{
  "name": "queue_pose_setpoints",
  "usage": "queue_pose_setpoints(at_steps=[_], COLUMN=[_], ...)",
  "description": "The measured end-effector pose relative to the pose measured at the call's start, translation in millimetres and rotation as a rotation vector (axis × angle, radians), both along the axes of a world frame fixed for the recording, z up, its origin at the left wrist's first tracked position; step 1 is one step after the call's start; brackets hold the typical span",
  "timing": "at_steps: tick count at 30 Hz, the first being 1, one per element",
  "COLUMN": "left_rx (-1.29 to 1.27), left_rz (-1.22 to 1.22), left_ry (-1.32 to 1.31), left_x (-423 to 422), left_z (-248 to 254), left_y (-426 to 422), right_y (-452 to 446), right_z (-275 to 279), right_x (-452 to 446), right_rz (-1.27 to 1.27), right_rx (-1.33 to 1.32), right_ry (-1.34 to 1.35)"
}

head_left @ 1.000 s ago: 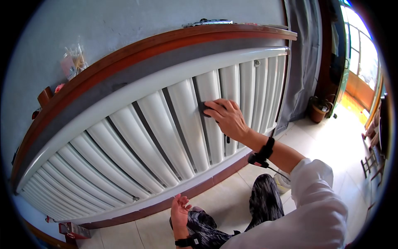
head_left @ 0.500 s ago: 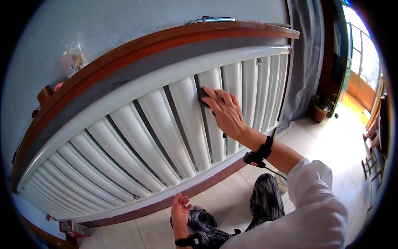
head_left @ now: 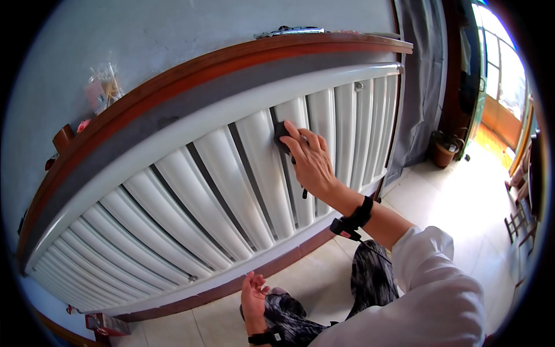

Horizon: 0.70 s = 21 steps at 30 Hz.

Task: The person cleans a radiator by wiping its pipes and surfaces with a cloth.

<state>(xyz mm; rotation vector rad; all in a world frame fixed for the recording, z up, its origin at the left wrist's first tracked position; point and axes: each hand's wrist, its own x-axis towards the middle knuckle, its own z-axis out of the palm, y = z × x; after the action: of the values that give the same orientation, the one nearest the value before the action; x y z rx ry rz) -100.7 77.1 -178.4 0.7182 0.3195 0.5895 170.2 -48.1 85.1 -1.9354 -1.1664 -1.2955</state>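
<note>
My right hand (head_left: 314,159) grips a small dark pad (head_left: 281,129) and presses it against a column of the white radiator (head_left: 260,173), near the upper part. Whether the pad is a sponge or a folded cloth cannot be made out; my fingers cover part of it. A short dark end (head_left: 304,194) shows below the palm. Low in front of me, my left hand (head_left: 253,298) hangs apart from the radiator, its fingers loosely bent and spread, holding nothing. Black straps with small devices circle both wrists.
A brown wooden shelf (head_left: 231,56) runs above the radiator, with a clear bag of sticks (head_left: 104,92) on it. Grey curtain (head_left: 419,87) hangs at the right. A potted plant (head_left: 445,153) stands on the tiled floor, and a box (head_left: 108,325) lies at lower left.
My right hand has shifted slightly left, still pressing the dark pad to the radiator. The dark end below the palm now shows more. My left hand stays nearly where it was.
</note>
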Motion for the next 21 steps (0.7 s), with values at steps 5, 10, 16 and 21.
queue_pose_setpoints(at_steps=[5, 10, 16, 21], left_rx=[-0.012, -0.024, -0.027, 0.006], left_rz=[0.008, 0.011, 0.002, -0.006], left_ry=[-0.019, 0.013, 0.022, -0.005], left_x=[0.1, -0.6, 1.3, 1.2], left_z=[-2.6, -2.1, -6.2, -6.8], left_y=[0.8, 0.2, 2.5, 3.8], right_y=[0.4, 2.6, 1.4, -3.1], right_z=[-0.5, 3.1, 15.1, -4.5], right_x=[4.0, 2.1, 1.6, 3.2], right_rz=[0.027, 0.006, 0.005, 0.029], right_rx=[0.030, 0.043, 0.029, 0.016], right_ry=[-0.012, 0.021, 0.001, 0.002])
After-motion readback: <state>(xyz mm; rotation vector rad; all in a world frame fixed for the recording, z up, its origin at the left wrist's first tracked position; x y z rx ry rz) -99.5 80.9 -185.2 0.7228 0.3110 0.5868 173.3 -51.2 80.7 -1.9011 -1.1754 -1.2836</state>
